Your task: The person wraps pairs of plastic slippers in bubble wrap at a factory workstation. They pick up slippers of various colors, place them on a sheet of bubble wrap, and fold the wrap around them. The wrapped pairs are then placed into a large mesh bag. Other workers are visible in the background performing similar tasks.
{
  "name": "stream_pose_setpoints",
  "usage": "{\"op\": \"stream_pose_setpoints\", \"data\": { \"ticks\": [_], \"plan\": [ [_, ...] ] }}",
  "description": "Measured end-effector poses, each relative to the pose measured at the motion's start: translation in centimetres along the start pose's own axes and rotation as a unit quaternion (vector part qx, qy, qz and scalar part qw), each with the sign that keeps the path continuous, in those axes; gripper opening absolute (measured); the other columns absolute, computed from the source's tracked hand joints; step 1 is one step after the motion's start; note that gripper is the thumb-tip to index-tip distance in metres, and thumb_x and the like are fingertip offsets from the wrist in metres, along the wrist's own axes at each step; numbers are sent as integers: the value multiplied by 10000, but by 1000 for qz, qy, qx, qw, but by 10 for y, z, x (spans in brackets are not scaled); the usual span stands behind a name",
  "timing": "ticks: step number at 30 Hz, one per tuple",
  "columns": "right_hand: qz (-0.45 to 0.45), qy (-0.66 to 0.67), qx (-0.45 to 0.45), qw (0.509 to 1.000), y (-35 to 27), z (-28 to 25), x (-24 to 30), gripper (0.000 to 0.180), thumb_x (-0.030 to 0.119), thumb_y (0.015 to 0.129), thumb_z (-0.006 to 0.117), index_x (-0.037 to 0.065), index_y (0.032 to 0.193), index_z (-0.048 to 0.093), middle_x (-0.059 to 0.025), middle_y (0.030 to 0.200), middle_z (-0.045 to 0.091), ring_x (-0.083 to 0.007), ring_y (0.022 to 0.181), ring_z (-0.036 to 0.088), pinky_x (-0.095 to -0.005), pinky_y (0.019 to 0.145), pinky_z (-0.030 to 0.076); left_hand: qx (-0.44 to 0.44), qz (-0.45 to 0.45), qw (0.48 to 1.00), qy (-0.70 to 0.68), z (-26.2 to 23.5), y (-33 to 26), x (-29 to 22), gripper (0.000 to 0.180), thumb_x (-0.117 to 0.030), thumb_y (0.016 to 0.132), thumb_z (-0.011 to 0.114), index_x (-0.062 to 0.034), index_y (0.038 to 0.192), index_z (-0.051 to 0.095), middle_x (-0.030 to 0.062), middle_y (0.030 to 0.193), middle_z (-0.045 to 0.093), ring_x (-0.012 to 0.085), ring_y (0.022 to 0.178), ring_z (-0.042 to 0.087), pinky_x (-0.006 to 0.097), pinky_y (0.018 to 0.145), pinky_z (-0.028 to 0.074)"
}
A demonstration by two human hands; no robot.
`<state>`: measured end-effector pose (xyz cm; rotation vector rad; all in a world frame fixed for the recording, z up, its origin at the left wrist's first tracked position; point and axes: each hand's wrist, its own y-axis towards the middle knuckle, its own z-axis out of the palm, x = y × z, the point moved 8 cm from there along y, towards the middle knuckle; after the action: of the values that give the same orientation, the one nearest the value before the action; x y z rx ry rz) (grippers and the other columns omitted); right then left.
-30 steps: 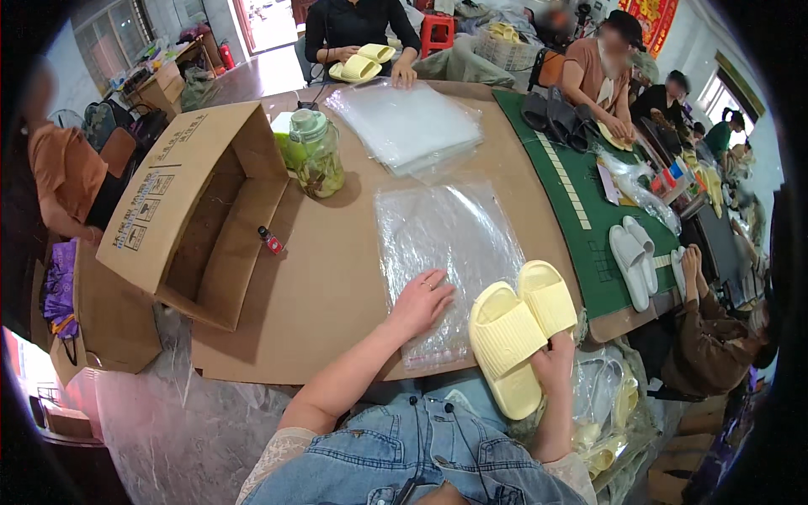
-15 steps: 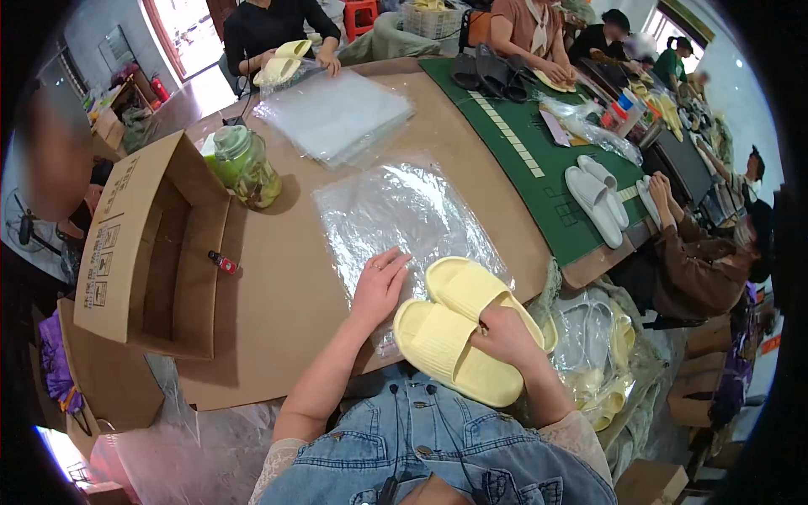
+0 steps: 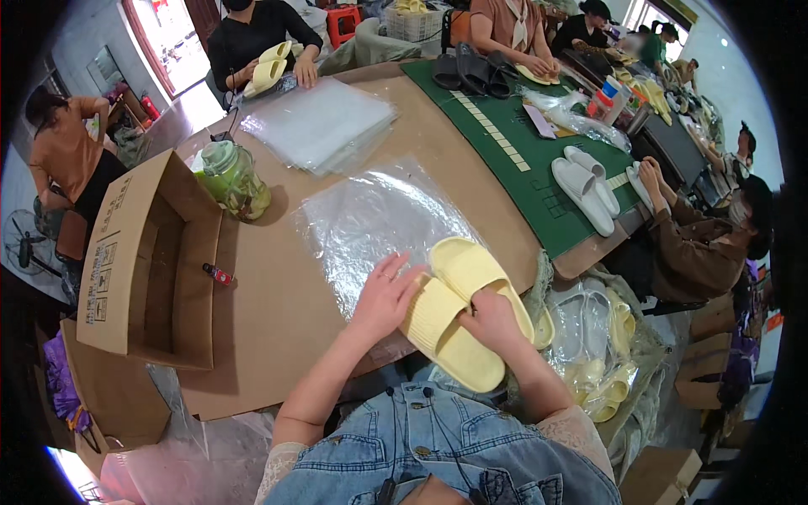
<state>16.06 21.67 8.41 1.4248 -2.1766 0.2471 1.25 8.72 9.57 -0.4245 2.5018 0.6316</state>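
My right hand (image 3: 491, 321) grips a pair of pale yellow slippers (image 3: 438, 316) where the two lie side by side, its fingers reaching in between the straps. Their toes point away from me, over the table's near edge. Fingers outstretched, my left hand (image 3: 387, 296) lies at the toe of the left slipper, its fingertips over a clear plastic bag (image 3: 374, 215). This bag is flat and shiny on the brown cardboard-covered table (image 3: 269, 324). The slippers cover the bag's near right corner.
An opened cardboard box (image 3: 192, 282) stands at left, beside a small red-black bottle (image 3: 219, 274) and a glass jar (image 3: 234, 181). A stack of clear bags (image 3: 320, 126) lies farther back. White slippers (image 3: 582, 194) rest on a green mat (image 3: 513, 202). Bagged slippers (image 3: 589, 337) fill a sack at right. Co-workers sit around.
My left hand has come right to the left slipper's toe. The slippers have shifted slightly, still in my right hand. At far left a person has turned and bent over.
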Motion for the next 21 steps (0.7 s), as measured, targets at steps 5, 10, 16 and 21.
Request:
{"op": "stream_pose_setpoints", "data": {
  "ticks": [5,10,16,21],
  "plan": [
    [20,2,41,999,14,24,18,306,259,821,702,-23,888,607,-228,873,633,-414,816,642,-507,716,518,-7,75,996,-38,8,-6,-42,341,-145,960,548,-44,1273,637,183,1430,521,410,1378,414,472,1143,346],
    [-23,146,-22,989,33,46,15,240,194,823,677,18,979,630,-202,932,641,-405,884,647,-472,745,529,6,95,989,-114,0,-10,-73,350,-134,962,548,-38,1289,628,182,1409,545,396,1380,423,470,1148,338],
    [21,19,21,999,101,62,28,386,345,905,599,-35,974,611,-260,930,653,-439,857,663,-503,737,542,26,105,984,-143,-18,-24,-101,367,-116,955,558,-45,1311,614,172,1439,517,391,1375,426,465,1137,347],
    [68,15,5,998,134,62,28,380,343,915,584,-15,1037,626,-259,1021,653,-432,938,666,-525,789,537,25,129,985,-112,-16,-27,-105,362,-123,958,562,-36,1305,612,166,1442,515,387,1362,442,462,1120,371]
  ]
}}
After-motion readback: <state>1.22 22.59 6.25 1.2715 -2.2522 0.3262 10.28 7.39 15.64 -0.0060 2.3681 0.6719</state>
